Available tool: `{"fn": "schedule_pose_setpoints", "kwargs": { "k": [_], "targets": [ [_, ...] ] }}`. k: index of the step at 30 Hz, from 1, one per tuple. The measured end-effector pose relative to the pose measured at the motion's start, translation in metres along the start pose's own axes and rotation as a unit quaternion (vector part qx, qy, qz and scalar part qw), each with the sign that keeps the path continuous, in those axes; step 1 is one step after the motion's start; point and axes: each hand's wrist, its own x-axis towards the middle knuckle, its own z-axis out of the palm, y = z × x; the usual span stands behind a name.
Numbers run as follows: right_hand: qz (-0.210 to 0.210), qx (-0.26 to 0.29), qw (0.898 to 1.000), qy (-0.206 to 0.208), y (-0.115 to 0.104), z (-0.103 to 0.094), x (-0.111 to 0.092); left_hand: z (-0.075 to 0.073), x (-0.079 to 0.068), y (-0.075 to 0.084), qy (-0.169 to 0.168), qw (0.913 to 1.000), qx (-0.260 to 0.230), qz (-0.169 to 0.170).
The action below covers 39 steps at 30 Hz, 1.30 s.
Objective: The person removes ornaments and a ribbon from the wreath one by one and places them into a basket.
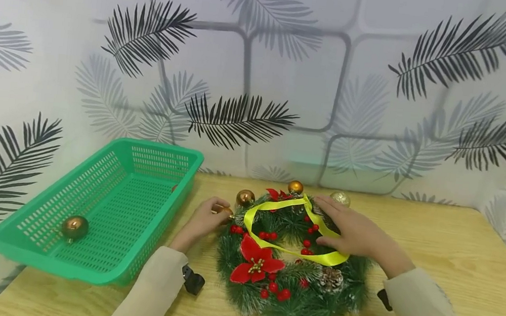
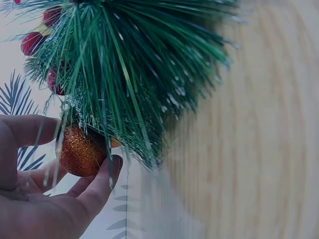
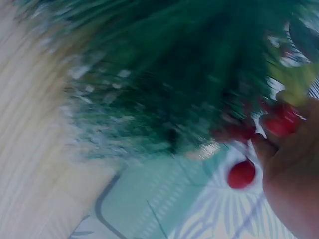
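A green wreath (image 1: pixel 288 311) lies on the table with a red poinsettia (image 1: pixel 251 267), red berries (image 1: pixel 283 294), a pinecone (image 1: pixel 331 279) and a loop of yellow ribbon (image 1: pixel 326 258) on it. At its left edge my left hand (image 1: pixel 203 222) pinches a small copper glitter ball (image 2: pixel 82 152) between thumb and fingers, right against the green needles. My right hand (image 1: pixel 357 231) rests across the wreath's back right part, fingers extended and thumb apart, beside the ribbon. In the right wrist view, which is blurred, its fingers are close to red berries (image 3: pixel 241 174).
A green plastic basket (image 1: pixel 126 263) stands on the left with a shiny brown ball (image 1: pixel 75 227) in it. Around the wreath's back edge are a brown ball (image 1: pixel 245 198), an orange-gold ball (image 1: pixel 295 187) and a pale gold ball (image 1: pixel 340 198). A leaf-patterned wall (image 1: pixel 288 80) rises behind the table.
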Motion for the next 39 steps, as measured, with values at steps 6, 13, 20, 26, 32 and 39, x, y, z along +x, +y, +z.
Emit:
{"fn": "schedule_pose_setpoints", "kwargs": {
  "k": [6,13,20,26,32,39],
  "targets": [
    [0.065,0.044,0.997,0.021,-0.005,-0.014,-0.019,0.0,0.001,0.0,0.002,1.0,0.0,0.004],
    [0.195,0.091,0.974,0.075,-0.036,-0.002,-0.043,0.001,0.001,0.0,-0.003,1.0,0.004,0.007],
    [0.295,0.113,0.944,0.096,-0.07,0.018,-0.046,-0.002,-0.001,0.003,-0.002,0.9999,0.01,0.005],
    [0.32,0.113,0.936,0.097,-0.072,0.031,-0.044,0.001,-0.005,-0.001,-0.007,1.0,-0.003,0.006],
    [0.32,0.099,0.937,0.093,-0.068,0.036,-0.042,-0.002,-0.003,-0.001,-0.002,1.0,0.0,-0.002],
    [0.304,0.065,0.947,0.086,-0.062,0.037,-0.038,-0.004,-0.003,0.0,0.01,0.9999,-0.006,0.003]
  ]
}}
